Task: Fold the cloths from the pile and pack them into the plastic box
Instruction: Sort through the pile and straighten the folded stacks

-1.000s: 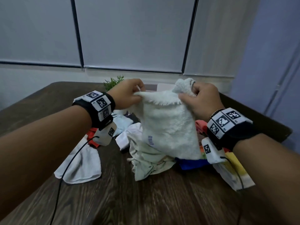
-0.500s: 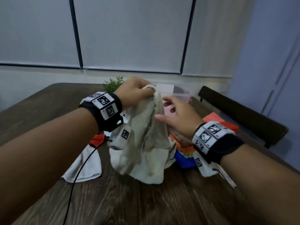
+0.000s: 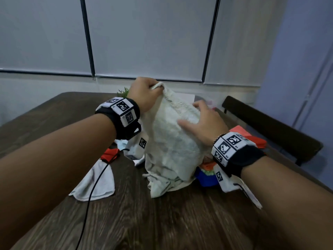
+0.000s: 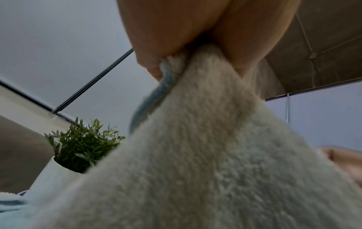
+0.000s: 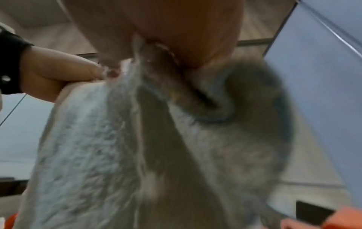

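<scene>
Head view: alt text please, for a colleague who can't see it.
A left hand grips the top of a white terry towel, held up over a pile of cloths on a dark wooden table, while the right hand lies against its side.

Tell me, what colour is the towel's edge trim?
Light blue, on the white towel; the left wrist view shows it best.

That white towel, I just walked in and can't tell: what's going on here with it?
A person is midway through folding it. The left hand grips the white towel by its bunched top edge and holds it up above the wooden table. The right hand lies against the towel's side; its fingers are hidden behind the fabric. The towel's lower end rests on the pile of cloths. It isn't folded or packed yet.
</scene>
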